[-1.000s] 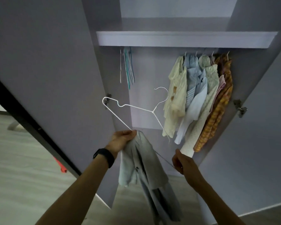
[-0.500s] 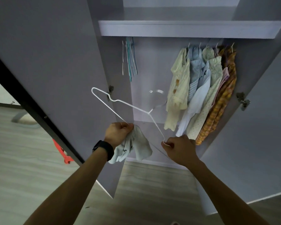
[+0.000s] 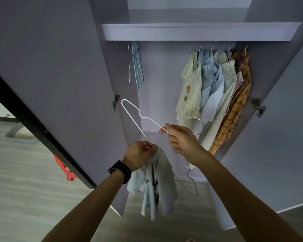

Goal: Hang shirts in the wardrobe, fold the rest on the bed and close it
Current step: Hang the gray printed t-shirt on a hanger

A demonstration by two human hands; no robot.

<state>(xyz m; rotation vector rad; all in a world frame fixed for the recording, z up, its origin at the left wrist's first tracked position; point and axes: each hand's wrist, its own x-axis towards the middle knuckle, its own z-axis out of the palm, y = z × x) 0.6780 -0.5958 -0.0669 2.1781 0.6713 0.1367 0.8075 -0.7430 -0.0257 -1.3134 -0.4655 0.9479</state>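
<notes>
The left hand [image 3: 140, 154] clamped a pale shirt [image 3: 158, 187] and one wire of a white hanger [image 3: 131, 116]; the right hand [image 3: 183, 140] pinched the hanger near its hook. The shirt hung before the open wardrobe [image 3: 199, 31].

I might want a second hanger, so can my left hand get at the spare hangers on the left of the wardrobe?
Probably not yet: the way up to the spare hangers looks free, but the left hand grips the pale shirt and one end of the white hanger.
</notes>
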